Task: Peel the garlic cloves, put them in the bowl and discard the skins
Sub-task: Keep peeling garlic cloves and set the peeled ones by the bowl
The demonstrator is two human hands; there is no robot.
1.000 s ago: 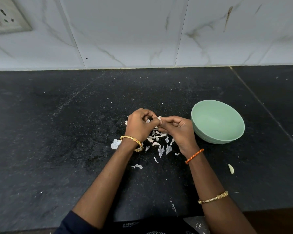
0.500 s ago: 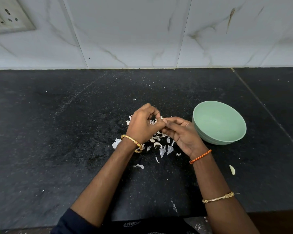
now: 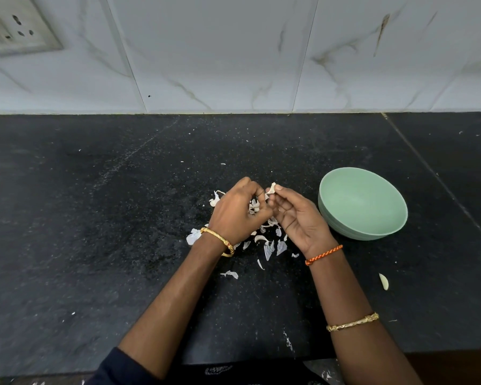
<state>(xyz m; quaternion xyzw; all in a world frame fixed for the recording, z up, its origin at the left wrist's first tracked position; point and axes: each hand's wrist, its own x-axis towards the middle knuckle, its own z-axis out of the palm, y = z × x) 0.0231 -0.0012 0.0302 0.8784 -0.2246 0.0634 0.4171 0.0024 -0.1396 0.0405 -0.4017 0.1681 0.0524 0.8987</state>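
- The right hand [image 3: 297,218] pinches a garlic clove [image 3: 272,188] at thumb and fingertip, just left of the bowl [image 3: 363,204].
- The left hand [image 3: 238,211] is curled beside it; whether it grips the clove cannot be told.
- The clove is judged light, firm and slippery once bare: hold it by its ends.
- The skins [image 3: 267,240], left of the bowl, look thin and likely to drift.
- A loose clove [image 3: 383,281] lies nearer than the bowl, close to the counter edge.
- Open counter [image 3: 95,218] extends left of the bowl.
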